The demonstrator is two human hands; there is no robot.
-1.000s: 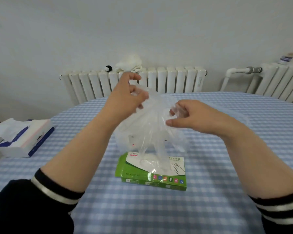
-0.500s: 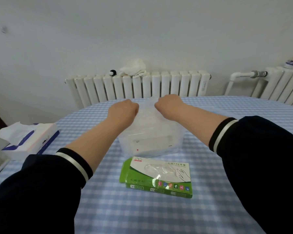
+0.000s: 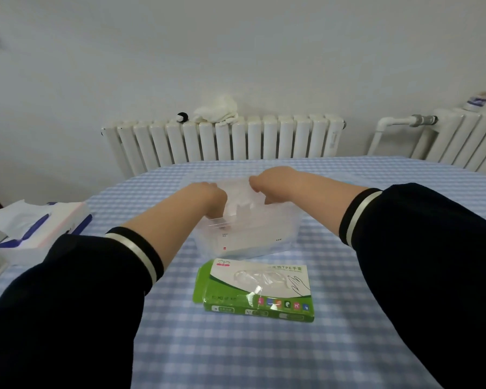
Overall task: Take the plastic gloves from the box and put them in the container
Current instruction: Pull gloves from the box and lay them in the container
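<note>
Clear plastic is filling the middle of the table [image 3: 348,169]: the gloves [image 3: 240,196] are bunched in the mouth of the container [image 3: 264,237], and you are reaching both hands down into it. Your left hand [image 3: 208,197] is dipping into the left end of the container, its fingers pointing downward behind the near wall; they are looking curled into the gloves, but I cannot tell for sure whether they are gripping. Your right hand [image 3: 270,182] is sitting over the far right part of the opening, knuckles up, fingers bending down onto the gloves; whether it is pinching them I cannot tell either. The film is stretching between the two hands, part of it standing above the rim and part lying inside.

The box [image 3: 257,289] is lying flat just in front of the container, close to it though I cannot tell whether they are touching. It is green and white, its left flap is standing open, and a bit of clear film is poking out of the slot on top.

A tissue box [image 3: 42,228] is sitting well to the left near the table edge, a tissue sticking up from it. A radiator [image 3: 225,141] is standing behind the table with a white cloth [image 3: 216,110] lying on top.
</note>
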